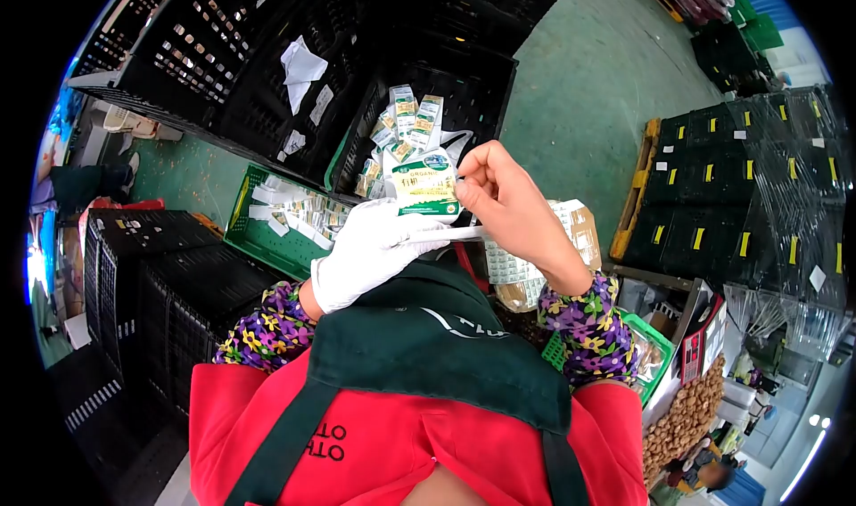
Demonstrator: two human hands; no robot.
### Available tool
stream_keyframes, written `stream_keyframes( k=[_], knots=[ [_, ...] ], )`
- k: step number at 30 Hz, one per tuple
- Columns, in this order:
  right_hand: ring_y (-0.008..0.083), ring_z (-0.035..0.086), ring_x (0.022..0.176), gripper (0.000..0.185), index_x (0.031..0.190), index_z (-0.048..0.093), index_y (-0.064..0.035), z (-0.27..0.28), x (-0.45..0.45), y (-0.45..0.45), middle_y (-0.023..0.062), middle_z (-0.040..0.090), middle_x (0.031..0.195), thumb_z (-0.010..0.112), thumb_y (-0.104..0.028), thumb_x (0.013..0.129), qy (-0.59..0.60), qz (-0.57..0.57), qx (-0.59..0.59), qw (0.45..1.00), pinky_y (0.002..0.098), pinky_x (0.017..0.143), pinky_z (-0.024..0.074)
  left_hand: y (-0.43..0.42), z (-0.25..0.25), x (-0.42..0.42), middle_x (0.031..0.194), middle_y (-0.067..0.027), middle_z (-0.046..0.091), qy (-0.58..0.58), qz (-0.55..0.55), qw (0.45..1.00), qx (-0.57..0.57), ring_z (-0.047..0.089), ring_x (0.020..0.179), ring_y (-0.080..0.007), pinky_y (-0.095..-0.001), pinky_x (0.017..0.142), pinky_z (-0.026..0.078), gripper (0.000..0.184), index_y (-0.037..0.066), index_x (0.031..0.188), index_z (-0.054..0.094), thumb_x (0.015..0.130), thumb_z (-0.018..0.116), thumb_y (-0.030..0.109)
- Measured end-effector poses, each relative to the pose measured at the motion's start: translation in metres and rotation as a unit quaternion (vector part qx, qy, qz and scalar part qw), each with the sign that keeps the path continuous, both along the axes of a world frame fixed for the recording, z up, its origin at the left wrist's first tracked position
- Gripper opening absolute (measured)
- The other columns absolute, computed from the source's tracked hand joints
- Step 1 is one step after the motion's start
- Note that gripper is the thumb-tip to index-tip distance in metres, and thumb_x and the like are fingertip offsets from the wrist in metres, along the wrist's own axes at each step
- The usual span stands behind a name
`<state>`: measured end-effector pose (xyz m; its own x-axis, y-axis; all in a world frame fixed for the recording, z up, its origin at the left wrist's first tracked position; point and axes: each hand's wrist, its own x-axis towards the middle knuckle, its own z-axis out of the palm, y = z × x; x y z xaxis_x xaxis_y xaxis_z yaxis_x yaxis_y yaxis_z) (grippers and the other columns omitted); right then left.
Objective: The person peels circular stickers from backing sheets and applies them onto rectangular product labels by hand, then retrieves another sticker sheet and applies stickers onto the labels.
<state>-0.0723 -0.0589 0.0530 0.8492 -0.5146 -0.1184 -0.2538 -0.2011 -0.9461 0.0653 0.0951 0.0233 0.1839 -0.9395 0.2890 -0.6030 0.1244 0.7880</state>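
A small pack with a green and white label (426, 185) is held in front of my chest. My left hand (370, 247), in a white glove, grips its lower left side, fingers closed. My bare right hand (508, 198) pinches the label's right edge between thumb and finger. A white strip (446, 235) runs below the pack between my two hands. Just beyond, similar labelled packs (415, 123) lie heaped in a black crate (477, 91). More packs (312, 216) are in a green crate (239, 216) at the left.
Stacked black crates (205, 47) rise at the upper left, others (169, 265) at the left. Beside my right forearm are label sheets (513, 265) and a green basket (655, 341). Wrapped crates (704, 176) stand on a pallet at the right. A person (713, 472) is at the lower right.
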Motion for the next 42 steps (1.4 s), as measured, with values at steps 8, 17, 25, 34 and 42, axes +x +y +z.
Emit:
stream_keyframes(
  k=[8, 17, 25, 34, 42],
  knots=[
    [0.0100, 0.053, 0.077, 0.017, 0.098, 0.050, -0.0024, 0.002, -0.005, -0.006, 0.0026, 0.056, 0.083, 0.062, -0.005, 0.087, -0.133, 0.001, 0.000, 0.991, 0.0259, 0.070, 0.0450, -0.004, 0.002, 0.000, 0.096, -0.0075, 0.071, 0.076, 0.024, 0.997, 0.019, 0.068, 0.086, -0.0233, -0.0313, 0.076, 0.052, 0.025, 0.011, 0.101, 0.073, 0.076, 0.072, 0.010],
    [0.0238, 0.056, 0.078, 0.022, 0.096, 0.048, -0.0005, 0.012, -0.001, 0.010, 0.0104, 0.058, 0.083, 0.064, -0.008, 0.084, -0.041, 0.021, -0.184, 0.982, 0.0355, 0.071, 0.0460, -0.005, 0.006, -0.005, 0.094, -0.0066, 0.071, 0.028, -0.007, 1.000, 0.011, 0.068, 0.084, -0.0230, -0.0298, 0.075, 0.051, 0.023, 0.013, 0.100, 0.074, 0.077, 0.072, 0.009],
    [0.0060, 0.046, 0.070, 0.031, 0.095, 0.053, 0.0015, -0.004, 0.000, -0.001, -0.0005, 0.054, 0.078, 0.068, -0.025, 0.088, -0.014, 0.049, 0.129, 0.990, 0.0239, 0.059, 0.0395, -0.009, 0.011, -0.007, 0.092, -0.0046, 0.070, -0.008, -0.012, 0.998, -0.058, 0.068, 0.079, -0.0228, -0.0309, 0.068, 0.053, 0.024, 0.014, 0.099, 0.073, 0.075, 0.073, 0.011],
    [0.0101, 0.054, 0.077, 0.030, 0.093, 0.063, 0.0002, -0.010, 0.007, -0.015, 0.0042, 0.062, 0.084, 0.060, -0.030, 0.091, -0.057, 0.019, 0.019, 0.998, 0.0280, 0.070, 0.0459, -0.011, 0.008, -0.003, 0.088, -0.0074, 0.070, -0.023, 0.013, 0.997, -0.066, 0.067, 0.081, -0.0218, -0.0305, 0.072, 0.054, 0.018, 0.013, 0.098, 0.073, 0.081, 0.069, 0.014],
    [0.0276, 0.056, 0.088, 0.022, 0.100, 0.061, -0.0061, 0.001, -0.029, -0.021, 0.0087, 0.062, 0.092, 0.064, -0.021, 0.084, -0.080, 0.041, -0.357, 0.930, 0.0368, 0.082, 0.0413, -0.007, 0.015, 0.018, 0.095, -0.0091, 0.070, 0.408, 0.148, 0.898, 0.065, 0.065, 0.084, -0.0114, -0.0246, 0.077, 0.051, 0.023, -0.004, 0.105, 0.067, 0.084, 0.068, 0.005]
  ],
)
